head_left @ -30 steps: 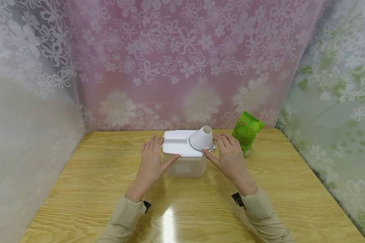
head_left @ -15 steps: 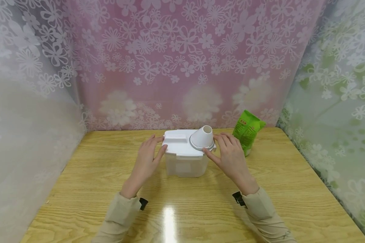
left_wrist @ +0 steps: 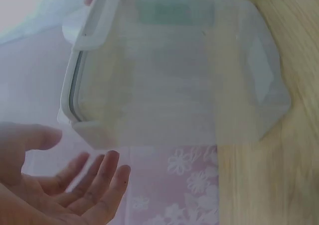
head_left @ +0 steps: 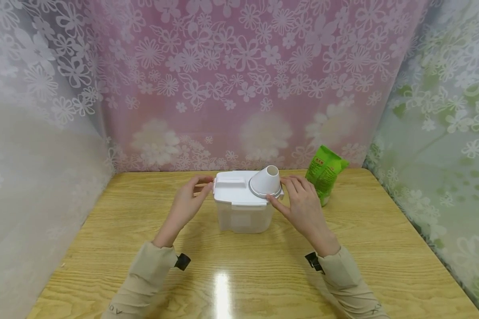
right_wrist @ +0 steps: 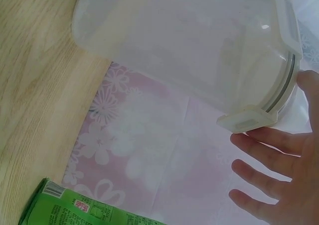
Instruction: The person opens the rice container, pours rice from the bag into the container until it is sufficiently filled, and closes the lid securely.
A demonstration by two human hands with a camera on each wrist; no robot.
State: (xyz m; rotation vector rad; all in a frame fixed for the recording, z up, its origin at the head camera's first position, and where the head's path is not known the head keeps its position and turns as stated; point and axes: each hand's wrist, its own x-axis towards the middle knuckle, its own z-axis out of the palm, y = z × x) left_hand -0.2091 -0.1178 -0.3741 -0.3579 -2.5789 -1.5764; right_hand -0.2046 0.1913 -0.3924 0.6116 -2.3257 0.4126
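A translucent storage container (head_left: 245,219) with a white lid (head_left: 231,193) stands upright on the table. A white cone-shaped cap (head_left: 265,182) sits on the lid's right part, and a raised handle on its left. My left hand (head_left: 186,199) is at the container's left end, fingertips close to the side latch (left_wrist: 94,135); in the left wrist view its fingers are spread with nothing between them. At the opposite end, my right hand (head_left: 304,208) rests its thumb on the lid edge beside the cap. Its fingers reach the right-end latch (right_wrist: 247,119), extended and apart.
A green printed bag (head_left: 324,175) stands behind the right hand. The wooden table (head_left: 115,248) ends at a pink floral curtain (head_left: 223,88), with pale curtains on both sides.
My left hand has moved left, its thumb leaving the lid's front edge for the left end. The right hand, container and bag have stayed in place.
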